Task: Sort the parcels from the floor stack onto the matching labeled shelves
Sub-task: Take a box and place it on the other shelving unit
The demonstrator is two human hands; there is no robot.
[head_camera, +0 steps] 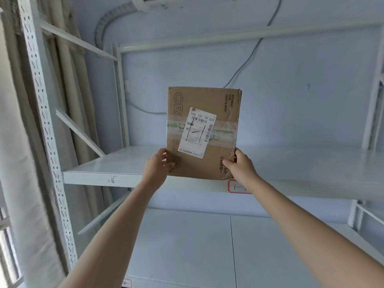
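The cardboard parcel (203, 133) is held upright at the front edge of the upper shelf (99, 176), its shipping label (197, 133) facing the camera. The left hand (156, 166) pinches the lower left edge, the right hand (239, 166) clamps the lower right corner, so both grips sit low while most of the box stands above them. That looks like the risk: it could tip backward or twist out. Its bottom seems level with the shelf lip, so it might catch there. The red-bordered shelf tag (235, 187) is half hidden behind the right wrist, so matching it to the label is easy to get wrong
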